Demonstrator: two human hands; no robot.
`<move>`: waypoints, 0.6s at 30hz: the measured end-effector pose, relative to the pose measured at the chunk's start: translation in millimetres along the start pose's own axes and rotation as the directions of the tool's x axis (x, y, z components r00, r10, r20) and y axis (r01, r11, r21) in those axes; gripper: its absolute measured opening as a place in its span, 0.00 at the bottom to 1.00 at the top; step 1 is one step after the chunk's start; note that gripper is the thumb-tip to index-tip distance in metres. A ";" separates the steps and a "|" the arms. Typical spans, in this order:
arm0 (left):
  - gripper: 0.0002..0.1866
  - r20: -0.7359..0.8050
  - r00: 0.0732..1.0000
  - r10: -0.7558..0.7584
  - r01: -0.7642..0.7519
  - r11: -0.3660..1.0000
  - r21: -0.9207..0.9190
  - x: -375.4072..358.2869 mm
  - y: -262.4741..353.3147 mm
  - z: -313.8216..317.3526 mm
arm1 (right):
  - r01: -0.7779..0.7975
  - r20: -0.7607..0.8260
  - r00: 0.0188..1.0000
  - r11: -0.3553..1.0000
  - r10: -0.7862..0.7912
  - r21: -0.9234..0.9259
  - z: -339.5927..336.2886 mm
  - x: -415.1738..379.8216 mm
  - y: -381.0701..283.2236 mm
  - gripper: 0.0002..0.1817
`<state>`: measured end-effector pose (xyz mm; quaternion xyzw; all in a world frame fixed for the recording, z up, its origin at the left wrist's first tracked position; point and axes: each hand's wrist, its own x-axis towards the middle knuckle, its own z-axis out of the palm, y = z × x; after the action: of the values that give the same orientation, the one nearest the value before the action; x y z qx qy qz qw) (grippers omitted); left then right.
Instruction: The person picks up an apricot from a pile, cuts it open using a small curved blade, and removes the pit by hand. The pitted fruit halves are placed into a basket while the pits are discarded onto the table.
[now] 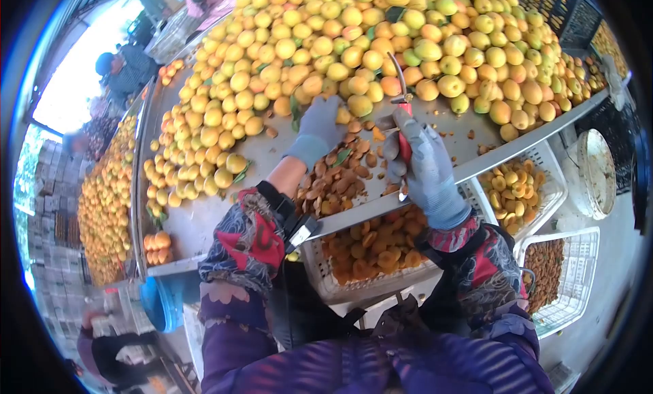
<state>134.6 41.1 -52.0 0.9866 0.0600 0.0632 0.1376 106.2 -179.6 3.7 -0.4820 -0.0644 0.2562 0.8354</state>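
Observation:
My left hand, in a grey glove, reaches to the near edge of the apricot pile, its fingertips at the fruit; whether it holds one is hidden. My right hand, also gloved, is closed around the red handle of a curved tool, whose thin hooked end points up and away. Between and below the hands, brown pits lie heaped on the metal table. A green leaf rests on the pits.
Below the table edge stand a crate of apricot halves, a second such crate and a crate of pits. A white bucket is at right, a blue bucket at left. Other people are at far left.

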 end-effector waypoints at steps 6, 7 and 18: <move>0.22 -0.076 0.957 -0.281 0.191 0.801 -0.567 -12.7 -1.5 -31.5 | 0.000 0.294 0.955 0.995 0.031 -0.105 32.4 -19.9 33.5 0.11; 0.22 0.042 0.918 -0.393 0.256 0.510 -0.821 -15.3 -1.5 -40.6 | 0.007 0.306 0.952 0.994 0.028 -0.112 40.6 -26.1 37.3 0.09; 0.10 0.216 0.857 -0.469 0.023 -0.383 -0.923 -72.8 -30.5 -81.9 | 0.480 0.576 0.811 0.679 -0.102 -0.556 95.3 -69.0 80.7 0.28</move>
<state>48.3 82.0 9.8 0.3979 0.2263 0.1881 0.8689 -16.5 -107.1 -4.1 -0.6514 -0.4463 0.1884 0.5839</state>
